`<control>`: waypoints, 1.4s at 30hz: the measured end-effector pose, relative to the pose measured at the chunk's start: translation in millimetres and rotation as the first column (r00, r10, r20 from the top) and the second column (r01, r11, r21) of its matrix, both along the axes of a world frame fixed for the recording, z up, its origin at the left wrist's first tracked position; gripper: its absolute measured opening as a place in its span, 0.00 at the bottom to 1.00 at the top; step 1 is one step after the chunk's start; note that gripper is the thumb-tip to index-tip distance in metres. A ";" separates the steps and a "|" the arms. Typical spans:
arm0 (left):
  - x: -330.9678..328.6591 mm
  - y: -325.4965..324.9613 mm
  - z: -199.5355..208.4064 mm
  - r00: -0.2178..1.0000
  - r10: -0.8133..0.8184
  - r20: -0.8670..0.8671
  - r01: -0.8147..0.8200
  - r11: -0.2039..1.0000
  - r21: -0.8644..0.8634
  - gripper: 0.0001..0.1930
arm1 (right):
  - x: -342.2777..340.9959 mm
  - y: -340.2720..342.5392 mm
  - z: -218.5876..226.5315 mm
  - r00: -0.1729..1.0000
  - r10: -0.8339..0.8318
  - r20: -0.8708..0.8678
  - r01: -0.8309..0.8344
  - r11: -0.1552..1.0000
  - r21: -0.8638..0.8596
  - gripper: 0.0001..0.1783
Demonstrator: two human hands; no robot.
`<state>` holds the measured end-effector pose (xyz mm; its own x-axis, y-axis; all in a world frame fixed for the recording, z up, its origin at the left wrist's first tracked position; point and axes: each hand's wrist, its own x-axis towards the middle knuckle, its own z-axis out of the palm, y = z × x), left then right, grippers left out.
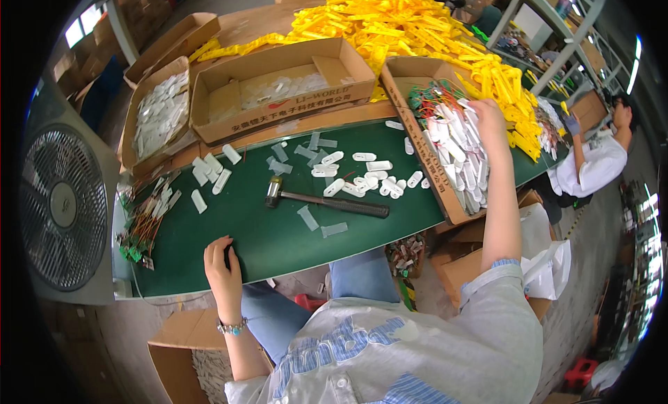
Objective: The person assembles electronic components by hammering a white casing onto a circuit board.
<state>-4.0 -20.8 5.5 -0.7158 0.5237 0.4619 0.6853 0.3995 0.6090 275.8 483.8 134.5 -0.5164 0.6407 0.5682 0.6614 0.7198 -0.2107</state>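
My left hand (221,266) rests at the front edge of the green work table (292,247), fingers curled round something dark that I cannot make out. At the right, my right hand (489,125) reaches over a cardboard tray (426,150) and touches its heap of white plastic parts with coloured wires (456,143). Its fingertips are bent together at the heap; what they grip is hidden. Between the hands lies a hammer (327,202) with a metal head and black handle. White oval plastic cases (376,166) and clear plastic pieces (334,229) are scattered around it.
Wired circuit pieces (149,212) lie at the table's left end beside a large fan (65,206). Two boxes of clear pieces, one a wide carton (278,119), stand behind. Yellow plastic parts (390,25) are heaped at the back. A co-worker (591,153) sits at the far right.
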 end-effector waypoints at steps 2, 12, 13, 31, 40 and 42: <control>1.7 0.2 6.5 1.000 0.005 -0.015 -0.005 1.000 0.000 0.08 | 2.7 -1.8 0.6 0.999 0.018 0.034 -0.019 0.999 0.038 0.15; 2.1 -3.5 9.2 0.999 -0.001 -0.032 0.001 1.000 0.017 0.08 | -96.7 -132.3 -3.2 0.919 0.393 0.033 -0.394 0.918 0.035 0.09; 5.5 -7.6 10.0 0.999 0.009 -0.031 -0.009 1.000 0.016 0.08 | -115.2 -141.2 -15.5 0.859 0.510 0.049 -0.508 0.860 -0.040 0.07; -1.8 -4.2 8.2 1.000 0.002 -0.021 -0.001 0.996 0.085 0.08 | -230.7 -222.8 -91.8 0.731 0.679 0.065 -0.669 0.732 -0.128 0.10; -70.0 20.4 15.3 0.909 0.159 -0.384 -0.274 0.925 -0.265 0.19 | -151.2 -293.5 -96.4 0.486 0.874 0.018 -0.861 0.482 -0.162 0.10; -69.5 21.4 17.5 0.970 0.053 -0.238 -0.168 0.854 -0.492 0.22 | -144.5 -296.7 -102.8 0.573 0.820 0.012 -0.812 0.569 -0.126 0.10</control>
<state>-73.5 0.6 23.0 -0.7000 0.6482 0.2997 0.7056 0.6925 0.1504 131.4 187.1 31.7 -0.8788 -0.0229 0.4766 -0.1829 0.9388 -0.2920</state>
